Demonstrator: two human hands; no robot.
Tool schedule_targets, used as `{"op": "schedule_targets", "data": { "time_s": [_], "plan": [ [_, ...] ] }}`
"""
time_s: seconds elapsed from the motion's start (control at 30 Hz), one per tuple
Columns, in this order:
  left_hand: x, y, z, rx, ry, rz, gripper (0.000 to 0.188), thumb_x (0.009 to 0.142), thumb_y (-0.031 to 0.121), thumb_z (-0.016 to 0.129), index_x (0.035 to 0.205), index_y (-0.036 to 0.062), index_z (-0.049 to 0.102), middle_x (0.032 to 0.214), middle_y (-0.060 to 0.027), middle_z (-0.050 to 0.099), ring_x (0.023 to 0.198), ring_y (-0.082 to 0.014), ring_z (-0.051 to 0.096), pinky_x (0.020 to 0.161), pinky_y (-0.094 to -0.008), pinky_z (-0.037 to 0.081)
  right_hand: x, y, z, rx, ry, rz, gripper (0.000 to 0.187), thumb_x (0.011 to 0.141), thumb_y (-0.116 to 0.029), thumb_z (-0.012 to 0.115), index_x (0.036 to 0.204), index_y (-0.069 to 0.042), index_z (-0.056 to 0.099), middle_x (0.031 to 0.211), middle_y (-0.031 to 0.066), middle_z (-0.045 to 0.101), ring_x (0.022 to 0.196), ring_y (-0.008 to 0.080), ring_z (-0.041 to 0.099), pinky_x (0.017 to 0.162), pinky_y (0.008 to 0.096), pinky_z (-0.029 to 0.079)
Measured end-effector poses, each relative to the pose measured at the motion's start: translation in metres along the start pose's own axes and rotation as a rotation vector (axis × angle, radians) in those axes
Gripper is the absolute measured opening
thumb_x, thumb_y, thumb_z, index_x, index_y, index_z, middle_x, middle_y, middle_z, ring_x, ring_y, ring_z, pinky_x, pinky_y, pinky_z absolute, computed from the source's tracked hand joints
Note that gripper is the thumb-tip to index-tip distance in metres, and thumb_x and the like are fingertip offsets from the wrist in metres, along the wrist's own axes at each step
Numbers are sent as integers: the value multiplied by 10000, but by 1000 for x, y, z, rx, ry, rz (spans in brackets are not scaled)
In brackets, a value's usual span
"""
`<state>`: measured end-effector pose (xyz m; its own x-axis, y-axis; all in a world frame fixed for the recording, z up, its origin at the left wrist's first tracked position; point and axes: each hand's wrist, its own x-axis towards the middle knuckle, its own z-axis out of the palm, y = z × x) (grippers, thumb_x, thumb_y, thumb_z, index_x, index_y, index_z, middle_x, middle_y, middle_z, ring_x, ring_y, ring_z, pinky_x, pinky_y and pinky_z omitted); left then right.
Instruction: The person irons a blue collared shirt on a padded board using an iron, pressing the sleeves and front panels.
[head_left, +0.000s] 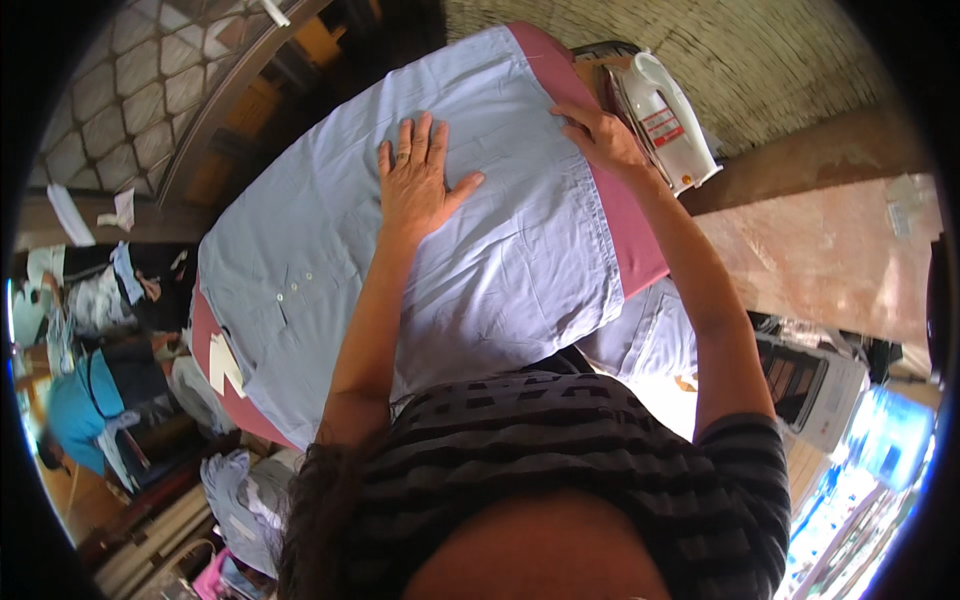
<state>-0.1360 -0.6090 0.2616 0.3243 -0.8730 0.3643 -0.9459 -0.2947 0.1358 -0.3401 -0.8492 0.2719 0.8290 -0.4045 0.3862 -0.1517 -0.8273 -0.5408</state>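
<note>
A light blue shirt (330, 200) is spread over a dark red padded ironing board (637, 235). Small buttons show toward its left part, and a few creases run across the cloth. My left hand (415, 185) lies flat on the middle of the shirt, fingers spread. At the shirt's right hem my right hand (607, 143) has its fingers bent, with thumb and forefinger closed on the cloth edge. Just beyond that hand, a white iron (665, 120) stands at the board's far right end.
More blue-grey cloth (650, 335) hangs below the board's right side. Piled clothes (240, 500) lie at the lower left. A person in a teal top (85, 410) is at the far left. A white oven-like appliance (815, 390) and a blue water bottle (890, 435) stand at right.
</note>
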Motion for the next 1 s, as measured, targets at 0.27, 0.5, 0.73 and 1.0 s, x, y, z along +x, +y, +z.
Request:
{"op": "schedule_targets", "data": {
  "time_s": [0.27, 0.5, 0.73, 1.0],
  "plan": [
    [-8, -8, -7, 4, 56, 0, 679, 881, 524, 612, 1399, 99, 501, 1525, -112, 385, 1409, -334, 344, 1123, -530, 254, -11, -18, 24, -280, 88, -49, 297, 851, -70, 578, 1116, -171, 666, 1154, 10, 587, 989, 268, 590, 822, 402, 555],
    [-17, -11, -20, -211, 217, -32, 247, 821, 227, 723, 1031, 101, 689, 1010, -72, 627, 958, -294, 573, 838, -410, 453, -13, -19, 9, -242, -14, -40, 307, 886, -129, 624, 1183, -193, 661, 1192, -29, 575, 1018, 274, 560, 864, 413, 524],
    [-17, -20, -13, -287, 265, -61, 76, 838, 153, 682, 872, 103, 636, 786, -62, 597, 818, -289, 567, 716, -400, 446, -11, -9, 8, -258, -9, -87, 325, 879, -164, 662, 1199, -216, 666, 1198, -58, 568, 1030, 251, 536, 878, 432, 443],
    [-21, -21, -18, -277, 279, 52, 77, 822, 88, 691, 885, 130, 679, 747, -48, 567, 722, -236, 570, 646, -364, 432, -10, -4, 13, -191, 33, -101, 308, 873, -170, 668, 1173, -234, 692, 1176, -47, 580, 1024, 255, 548, 858, 432, 452]
  ]
}}
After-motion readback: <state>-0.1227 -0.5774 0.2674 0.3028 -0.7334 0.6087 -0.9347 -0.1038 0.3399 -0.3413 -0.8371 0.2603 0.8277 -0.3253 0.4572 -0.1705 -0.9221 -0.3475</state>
